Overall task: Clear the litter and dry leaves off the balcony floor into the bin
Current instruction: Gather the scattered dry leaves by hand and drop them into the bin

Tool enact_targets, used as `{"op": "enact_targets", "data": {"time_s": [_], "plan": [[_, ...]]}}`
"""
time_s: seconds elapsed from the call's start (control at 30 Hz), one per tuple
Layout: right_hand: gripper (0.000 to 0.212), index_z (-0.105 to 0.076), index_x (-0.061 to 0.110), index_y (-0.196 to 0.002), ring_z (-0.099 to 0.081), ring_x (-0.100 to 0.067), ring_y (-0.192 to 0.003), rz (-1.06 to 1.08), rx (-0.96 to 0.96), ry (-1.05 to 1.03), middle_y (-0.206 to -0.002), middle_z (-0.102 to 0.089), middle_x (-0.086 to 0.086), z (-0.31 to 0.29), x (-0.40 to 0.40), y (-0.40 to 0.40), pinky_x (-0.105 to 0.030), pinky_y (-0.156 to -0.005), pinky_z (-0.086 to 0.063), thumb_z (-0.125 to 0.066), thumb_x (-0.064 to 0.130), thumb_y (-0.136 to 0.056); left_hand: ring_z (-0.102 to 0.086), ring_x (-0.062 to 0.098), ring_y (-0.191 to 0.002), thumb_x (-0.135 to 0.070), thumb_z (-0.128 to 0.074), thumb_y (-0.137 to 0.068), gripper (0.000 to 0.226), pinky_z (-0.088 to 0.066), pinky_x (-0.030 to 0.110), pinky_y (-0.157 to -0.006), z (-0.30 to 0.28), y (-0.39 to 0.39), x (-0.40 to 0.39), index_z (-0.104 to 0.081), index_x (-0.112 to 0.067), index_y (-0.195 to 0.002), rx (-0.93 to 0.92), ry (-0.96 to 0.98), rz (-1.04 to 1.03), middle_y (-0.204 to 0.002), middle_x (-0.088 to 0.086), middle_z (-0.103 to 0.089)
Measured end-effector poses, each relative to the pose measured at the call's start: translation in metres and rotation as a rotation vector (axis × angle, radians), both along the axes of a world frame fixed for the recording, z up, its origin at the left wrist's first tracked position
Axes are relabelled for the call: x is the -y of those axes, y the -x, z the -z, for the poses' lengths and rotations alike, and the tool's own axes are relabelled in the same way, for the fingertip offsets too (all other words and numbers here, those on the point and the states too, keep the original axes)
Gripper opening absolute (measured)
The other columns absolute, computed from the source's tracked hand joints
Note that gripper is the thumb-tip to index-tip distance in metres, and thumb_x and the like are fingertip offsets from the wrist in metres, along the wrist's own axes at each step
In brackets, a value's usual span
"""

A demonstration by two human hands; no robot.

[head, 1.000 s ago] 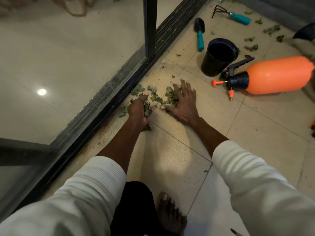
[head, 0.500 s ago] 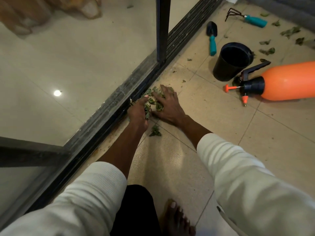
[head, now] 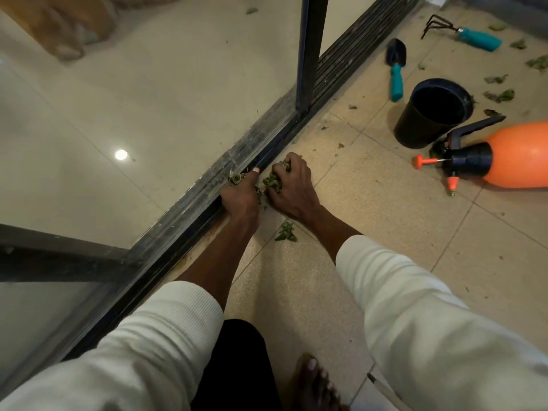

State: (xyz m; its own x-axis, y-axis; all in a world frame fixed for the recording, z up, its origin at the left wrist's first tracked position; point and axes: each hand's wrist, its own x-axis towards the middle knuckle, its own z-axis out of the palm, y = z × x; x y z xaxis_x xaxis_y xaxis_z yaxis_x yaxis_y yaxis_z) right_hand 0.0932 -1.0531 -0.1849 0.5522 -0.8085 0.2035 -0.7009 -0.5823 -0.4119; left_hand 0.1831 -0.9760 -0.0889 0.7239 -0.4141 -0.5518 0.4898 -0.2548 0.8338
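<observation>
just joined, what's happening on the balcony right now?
A person crouches by the sliding door track, both hands on one clump of dry leaves. The left hand and right hand grip it at floor level. The black bin stands apart to the right, beside an orange sprayer. One leaf lies behind the hands, and more leaves are scattered past the bin.

Both arms reach forward and down, side by side, with white sleeves pushed up to the forearms. The left hand (head: 240, 197) is curled tight, thumb pointing forward. The right hand (head: 292, 185) sits just beside it, fingers bent under in a grab. One bare foot (head: 314, 381) shows below.
</observation>
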Motion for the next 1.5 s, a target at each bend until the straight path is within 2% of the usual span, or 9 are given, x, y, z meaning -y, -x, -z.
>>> {"op": "enact_targets", "data": {"time_s": [0.13, 0.33, 0.57, 0.67, 0.8, 1.1, 1.27, 1.4, 1.5], "plan": [[0.071, -0.045, 0.022, -0.138, -0.027, -0.037, -0.141, -0.050, -0.071, -0.120, -0.152, -0.030, -0.019, -0.001, 0.006, -0.005, -0.056, -0.116, -0.017, -0.050, 0.065, -0.082, -0.061, 0.008, -0.075, -0.016, -0.076, -0.083, 0.023, -0.046, 0.022, -0.060, 0.000, 0.000, -0.002, -0.054, -0.021, -0.083, 0.007, 0.028, 0.018, -0.085, -0.004, -0.063], [0.019, -0.063, 0.010, -0.100, -0.054, -0.033, -0.110, -0.196, 0.001, 0.054, -0.118, -0.058, -0.017, 0.003, 0.005, 0.006, -0.046, -0.094, -0.043, -0.053, 0.024, -0.092, -0.056, 0.003, -0.074, -0.013, -0.076, -0.083, 0.033, -0.044, 0.021, -0.062, 0.003, 0.001, -0.003, -0.048, -0.030, -0.081, 0.006, 0.059, 0.011, -0.084, -0.009, -0.059], [0.070, -0.051, 0.021, -0.139, -0.035, -0.029, -0.137, -0.237, -0.232, -0.029, -0.147, -0.043, -0.010, -0.003, -0.001, 0.061, -0.050, -0.115, -0.026, -0.038, 0.070, -0.092, -0.061, 0.013, -0.077, -0.022, -0.078, -0.081, 0.024, -0.051, 0.029, -0.071, 0.015, 0.003, -0.007, -0.054, -0.022, -0.082, -0.039, -0.051, 0.042, -0.085, -0.002, -0.064], [0.058, -0.054, 0.014, -0.136, -0.040, -0.033, -0.133, -0.232, -0.207, 0.000, -0.143, -0.048, -0.013, 0.002, -0.011, 0.074, -0.050, -0.113, -0.029, -0.046, 0.056, -0.096, -0.063, 0.016, -0.083, -0.024, -0.079, -0.079, 0.022, -0.052, 0.032, -0.079, 0.021, 0.010, -0.008, -0.060, -0.018, -0.089, -0.034, -0.070, 0.074, -0.089, 0.000, -0.066], [0.039, -0.053, 0.009, -0.131, -0.049, -0.031, -0.119, -0.138, -0.075, 0.018, -0.127, -0.055, -0.013, -0.001, -0.024, 0.074, -0.048, -0.103, -0.038, -0.051, 0.029, -0.098, -0.060, 0.016, -0.073, -0.024, -0.080, -0.078, 0.021, -0.048, 0.028, -0.068, 0.022, 0.019, -0.006, -0.062, -0.014, -0.082, -0.020, -0.078, 0.106, -0.081, 0.000, -0.064], [0.043, -0.060, 0.011, -0.117, -0.036, -0.036, -0.135, -0.219, -0.118, 0.022, -0.145, -0.041, -0.020, 0.001, -0.022, 0.073, -0.049, -0.116, -0.026, -0.055, 0.046, -0.093, -0.065, 0.018, -0.079, -0.032, -0.082, -0.075, 0.037, -0.052, 0.030, -0.071, 0.029, 0.017, -0.004, -0.065, -0.010, -0.098, -0.022, -0.132, 0.105, -0.094, 0.006, -0.069], [0.017, -0.063, 0.007, -0.103, -0.054, -0.031, -0.097, -0.177, -0.077, 0.127, -0.108, -0.059, -0.015, 0.003, -0.024, 0.070, -0.047, -0.085, -0.045, -0.054, 0.020, -0.095, -0.065, 0.020, -0.089, -0.034, -0.082, -0.074, 0.051, -0.052, 0.030, -0.074, 0.033, 0.019, -0.003, -0.062, -0.005, -0.112, -0.037, -0.125, 0.098, -0.103, 0.008, -0.068], [0.025, -0.064, 0.011, -0.098, -0.053, -0.027, -0.084, -0.141, -0.172, 0.210, -0.095, -0.059, -0.011, -0.003, -0.028, 0.072, -0.039, -0.072, -0.041, -0.049, 0.031, -0.099, -0.067, 0.018, -0.079, -0.029, -0.081, -0.077, 0.027, -0.056, 0.033, -0.072, 0.035, 0.026, 0.000, -0.059, -0.015, -0.085, -0.045, -0.128, 0.117, -0.090, 0.006, -0.068], [0.031, -0.065, 0.010, -0.084, -0.054, -0.026, -0.071, -0.160, -0.204, 0.234, -0.081, -0.059, -0.010, -0.003, -0.031, 0.072, -0.034, -0.057, -0.040, -0.052, 0.035, -0.098, -0.072, 0.029, -0.080, -0.036, -0.084, -0.063, 0.044, -0.060, 0.051, -0.075, 0.037, 0.030, 0.002, -0.065, -0.008, -0.090, -0.086, -0.102, 0.114, -0.090, 0.013, -0.072]]}}
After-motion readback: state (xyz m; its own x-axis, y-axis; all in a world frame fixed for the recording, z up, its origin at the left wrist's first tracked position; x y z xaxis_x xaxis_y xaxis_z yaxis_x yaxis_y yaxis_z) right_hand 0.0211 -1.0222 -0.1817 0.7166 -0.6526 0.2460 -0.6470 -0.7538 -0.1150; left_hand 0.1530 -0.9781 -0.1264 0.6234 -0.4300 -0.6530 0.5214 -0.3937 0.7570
